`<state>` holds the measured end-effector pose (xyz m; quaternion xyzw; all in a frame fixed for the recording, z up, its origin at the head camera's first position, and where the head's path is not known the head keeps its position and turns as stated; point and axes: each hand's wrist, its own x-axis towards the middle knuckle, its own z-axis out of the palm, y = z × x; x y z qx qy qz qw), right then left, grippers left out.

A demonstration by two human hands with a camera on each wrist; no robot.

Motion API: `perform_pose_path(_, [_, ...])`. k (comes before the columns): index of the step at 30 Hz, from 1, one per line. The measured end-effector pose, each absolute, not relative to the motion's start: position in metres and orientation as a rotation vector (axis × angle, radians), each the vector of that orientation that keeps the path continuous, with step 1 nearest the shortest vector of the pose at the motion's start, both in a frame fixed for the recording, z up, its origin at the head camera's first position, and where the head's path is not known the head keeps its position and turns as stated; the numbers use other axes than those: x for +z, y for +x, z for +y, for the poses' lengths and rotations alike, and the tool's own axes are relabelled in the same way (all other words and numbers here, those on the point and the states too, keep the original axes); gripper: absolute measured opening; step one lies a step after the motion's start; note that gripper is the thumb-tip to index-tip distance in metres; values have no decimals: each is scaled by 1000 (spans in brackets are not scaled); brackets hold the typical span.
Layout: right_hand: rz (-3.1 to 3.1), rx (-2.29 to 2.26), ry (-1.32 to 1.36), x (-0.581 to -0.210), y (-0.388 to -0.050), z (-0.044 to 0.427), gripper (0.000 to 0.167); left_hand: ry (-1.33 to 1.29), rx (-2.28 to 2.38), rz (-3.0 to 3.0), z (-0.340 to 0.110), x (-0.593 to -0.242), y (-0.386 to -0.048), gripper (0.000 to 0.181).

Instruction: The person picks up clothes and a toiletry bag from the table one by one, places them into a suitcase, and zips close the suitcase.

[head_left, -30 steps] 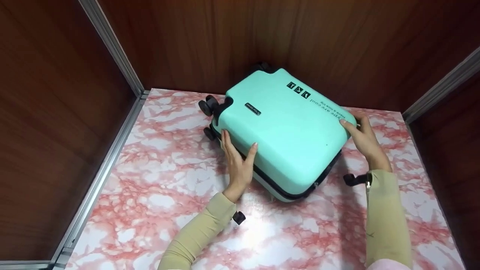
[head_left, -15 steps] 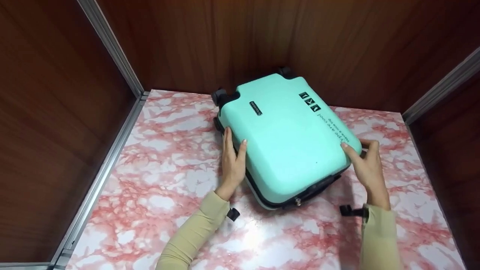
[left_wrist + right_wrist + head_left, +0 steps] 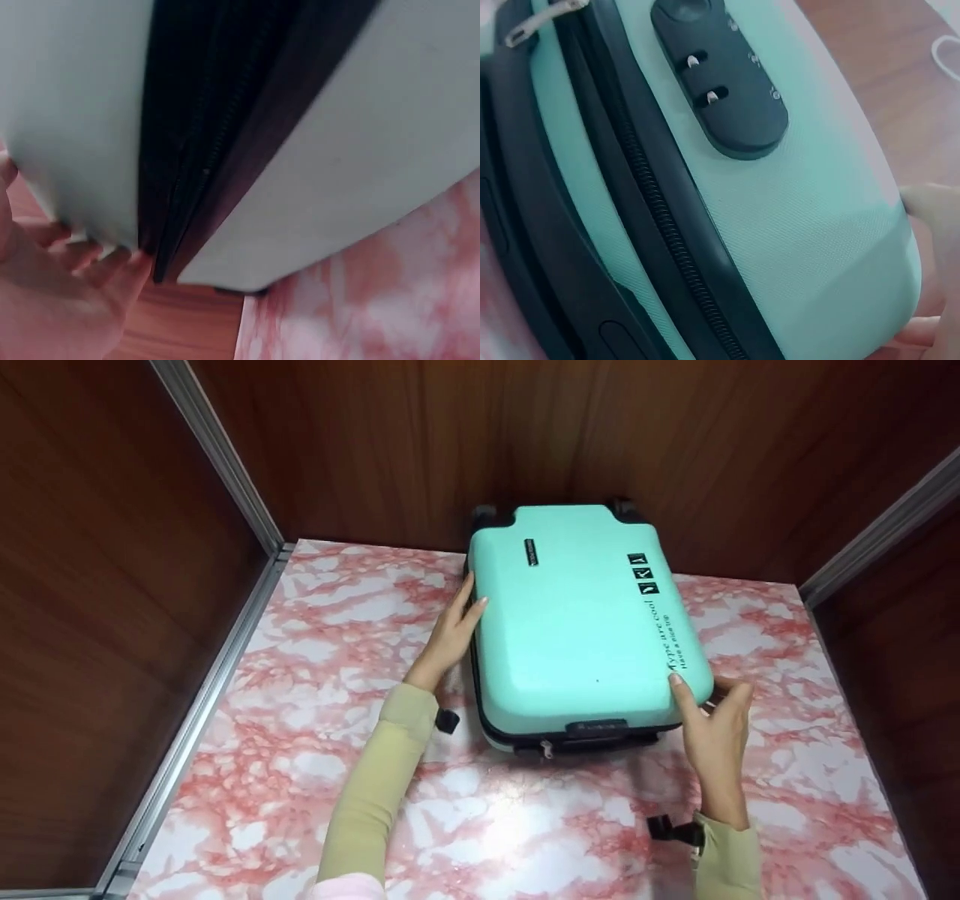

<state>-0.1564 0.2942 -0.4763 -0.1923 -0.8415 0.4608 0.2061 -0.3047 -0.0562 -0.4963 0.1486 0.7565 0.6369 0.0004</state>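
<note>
A mint-green hard-shell suitcase (image 3: 577, 637) lies flat, its wheels (image 3: 628, 510) toward the back panel. My left hand (image 3: 450, 630) presses its left side with straight fingers, the thumb at the upper edge. In the left wrist view, fingertips touch the shell beside the black zipper band (image 3: 217, 127). My right hand (image 3: 716, 735) grips the near right corner, thumb on top and fingers around the side. The right wrist view shows a combination lock (image 3: 739, 97), a zipper pull (image 3: 547, 21) and a black handle (image 3: 544, 202) on the near end.
Beneath the suitcase is a red-and-white marbled surface (image 3: 315, 765). Dark wooden panels (image 3: 420, 442) rise at the back and both sides, with metal strips (image 3: 217, 457) at the corners. A white cord (image 3: 941, 60) shows in the right wrist view.
The suitcase has turned so its wheel end now faces straight back. My right hand has moved toward me with its corner; my left hand has shifted slightly up and left.
</note>
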Motion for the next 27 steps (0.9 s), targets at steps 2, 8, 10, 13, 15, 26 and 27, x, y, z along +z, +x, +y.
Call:
perform_pose_path(2, [-2350,1252,-517,-477,-153,290,70,475,1980,2372,-57,-494,-312,65])
perform_pose_path(8, [-2359,1201,-502,-479,-148,285,71,486,1978,2435,-53,-489,-325,60])
perform_pose_path(10, [-2346,1208,-501,-480,-148,284,71,468,1986,2456,-51,-488,-326,58])
perform_pose_path(13, [-2331,1215,-502,-482,-148,284,71,435,1979,2498,-48,-486,-324,56])
perform_pose_path(15, [-2324,1229,-502,-483,-148,284,70,409,1952,2541,-48,-484,-320,55])
perform_pose_path(26, [-2298,1443,-493,-488,-152,293,72,246,1794,2571,-41,-483,-265,73])
perform_pose_path(27, [-2305,1474,-474,-489,-152,294,73,240,1783,2571,-40,-484,-258,76])
